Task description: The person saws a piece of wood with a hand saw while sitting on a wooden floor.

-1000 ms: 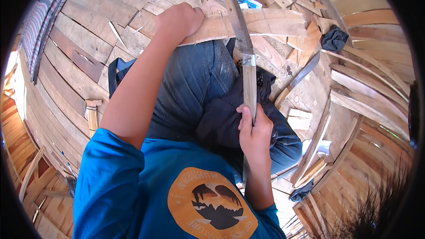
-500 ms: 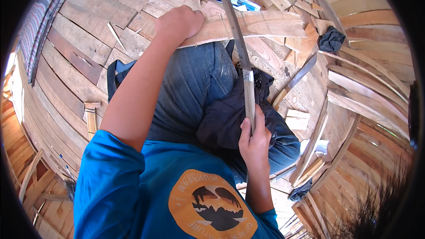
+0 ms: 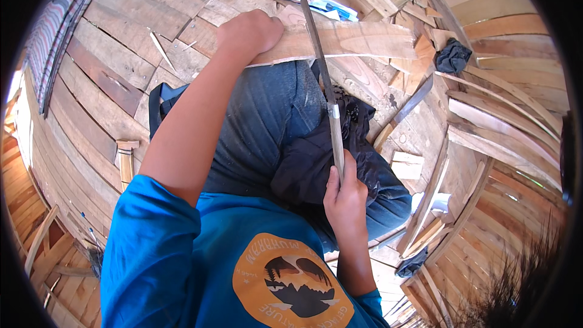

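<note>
Across the upper middle lies a pale wooden plank (image 3: pixel 370 37), its near edge by my bent knee. My left hand (image 3: pixel 251 33) is closed round the plank's left end. In my right hand (image 3: pixel 347 197) is a machete (image 3: pixel 320 54) with a long straight wooden handle and a metal collar. Its narrow dark blade points away from me and crosses over the plank near its middle. Whether the blade touches the wood, I cannot tell. Below the handle a black cloth (image 3: pixel 303 167) is bunched over my lap.
A second long blade with a wooden handle (image 3: pixel 405 111) lies on the floorboards to the right. Behind the plank is a blue-and-white packet (image 3: pixel 310 1). Curved wood strips (image 3: pixel 507 130) and a black crumpled bag (image 3: pixel 452 54) lie at right. Striped cloth (image 3: pixel 64 27) hangs at far left.
The machete has shifted slightly left and turned, so its blade shows more edge-on. My right hand has moved a little down and left. The plank and left hand have barely shifted.
</note>
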`<state>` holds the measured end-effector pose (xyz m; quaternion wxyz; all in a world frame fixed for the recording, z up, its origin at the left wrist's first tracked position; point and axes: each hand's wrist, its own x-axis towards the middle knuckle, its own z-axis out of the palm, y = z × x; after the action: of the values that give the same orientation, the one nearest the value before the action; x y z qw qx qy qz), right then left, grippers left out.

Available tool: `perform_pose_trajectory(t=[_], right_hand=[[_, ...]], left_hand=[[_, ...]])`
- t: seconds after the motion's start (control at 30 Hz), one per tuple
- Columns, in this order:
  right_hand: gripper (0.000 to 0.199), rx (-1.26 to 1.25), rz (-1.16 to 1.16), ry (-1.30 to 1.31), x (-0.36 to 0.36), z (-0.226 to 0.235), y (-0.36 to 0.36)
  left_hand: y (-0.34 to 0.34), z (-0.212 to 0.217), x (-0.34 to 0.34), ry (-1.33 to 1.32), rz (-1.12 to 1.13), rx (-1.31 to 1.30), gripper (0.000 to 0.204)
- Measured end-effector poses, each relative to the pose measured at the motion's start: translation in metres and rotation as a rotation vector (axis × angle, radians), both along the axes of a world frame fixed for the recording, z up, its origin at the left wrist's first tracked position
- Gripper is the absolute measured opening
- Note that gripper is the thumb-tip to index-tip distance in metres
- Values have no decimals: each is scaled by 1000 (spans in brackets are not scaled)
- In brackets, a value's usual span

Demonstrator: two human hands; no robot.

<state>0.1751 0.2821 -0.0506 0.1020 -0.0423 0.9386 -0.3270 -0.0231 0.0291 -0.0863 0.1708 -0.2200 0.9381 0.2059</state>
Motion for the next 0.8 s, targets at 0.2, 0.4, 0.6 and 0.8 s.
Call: perform_pose_trajectory(t=[0.2, 0.4, 0.6, 0.8], right_hand=[[17, 122, -2, -91, -35, 15, -16], [16, 104, 56, -27, -11, 14, -21], [18, 177, -3, -14, -35, 12, -25], [19, 154, 4, -62, 13, 36, 1]], left_hand=[[9, -1, 7, 96, -41, -45, 48], [2, -13, 5, 187, -10, -70, 44], [13, -11, 8, 201, 86, -27, 46], [1, -15, -6, 202, 166, -33, 50]])
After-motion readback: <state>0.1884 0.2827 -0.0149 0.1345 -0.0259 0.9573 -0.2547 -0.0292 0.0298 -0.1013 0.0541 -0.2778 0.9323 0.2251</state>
